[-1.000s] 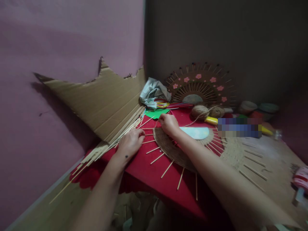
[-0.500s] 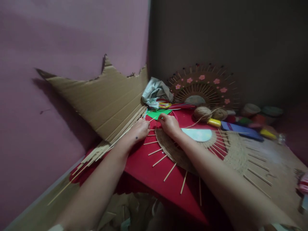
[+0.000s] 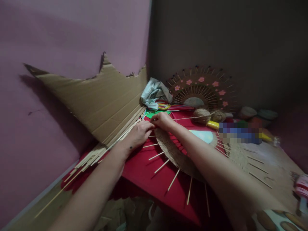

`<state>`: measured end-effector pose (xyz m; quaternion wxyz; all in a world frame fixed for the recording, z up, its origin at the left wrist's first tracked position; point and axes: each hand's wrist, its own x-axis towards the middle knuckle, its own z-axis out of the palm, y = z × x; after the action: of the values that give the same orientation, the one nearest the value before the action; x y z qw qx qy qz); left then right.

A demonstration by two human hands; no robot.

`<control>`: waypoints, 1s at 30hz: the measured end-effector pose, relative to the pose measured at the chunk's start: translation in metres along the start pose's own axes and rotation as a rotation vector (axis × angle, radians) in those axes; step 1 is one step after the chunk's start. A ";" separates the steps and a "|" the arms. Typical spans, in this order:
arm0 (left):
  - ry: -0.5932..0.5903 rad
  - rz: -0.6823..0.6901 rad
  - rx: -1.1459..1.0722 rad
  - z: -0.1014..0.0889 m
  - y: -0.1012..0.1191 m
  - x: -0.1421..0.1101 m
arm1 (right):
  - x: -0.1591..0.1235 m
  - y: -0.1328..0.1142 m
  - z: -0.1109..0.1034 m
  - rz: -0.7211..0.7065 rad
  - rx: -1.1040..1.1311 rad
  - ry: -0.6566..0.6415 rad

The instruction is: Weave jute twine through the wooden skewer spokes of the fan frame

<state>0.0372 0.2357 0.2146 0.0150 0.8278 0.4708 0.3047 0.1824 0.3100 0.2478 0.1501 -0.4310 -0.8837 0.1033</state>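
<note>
A round woven twine disc (image 3: 173, 152) with thin wooden sticks (image 3: 163, 166) fanning out from its rim lies on a red sheet (image 3: 144, 166). My left hand (image 3: 139, 132) rests on the sheet at the disc's far left edge, fingers curled beside the sticks. My right hand (image 3: 162, 120) sits at the disc's far rim, pinched on a strand of twine (image 3: 185, 118) that runs taut to a twine ball (image 3: 202, 115). The two hands nearly touch. A pale blue half-round piece (image 3: 203, 136) lies at the disc's centre.
A torn cardboard sheet (image 3: 101, 99) leans on the pink wall, with a bundle of long sticks (image 3: 96, 154) along its base. At the back stand a flowered stick fan (image 3: 202, 88), a crumpled cloth (image 3: 155, 93), a yellow-capped tube (image 3: 213, 124) and small pots (image 3: 247, 112). A second woven disc (image 3: 240, 154) lies right.
Both hands have moved toward the disc's far left rim and come together. The twine strand to the ball is now pulled taut by my right hand. The view has shifted slightly.
</note>
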 end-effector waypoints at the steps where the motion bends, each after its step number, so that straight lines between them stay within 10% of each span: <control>1: 0.000 -0.001 0.018 -0.001 0.000 0.001 | -0.001 0.000 0.001 -0.006 0.008 -0.008; 13: -0.060 -0.116 -0.061 -0.013 0.006 0.002 | -0.048 -0.007 -0.010 -0.010 0.020 0.132; 30: -0.061 0.037 -0.189 -0.017 0.003 -0.002 | -0.081 0.092 -0.086 0.211 -0.553 -0.211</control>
<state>0.0294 0.2277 0.2284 0.1018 0.8402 0.4237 0.3229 0.3275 0.3061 0.2854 -0.0769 -0.5316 -0.8395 -0.0817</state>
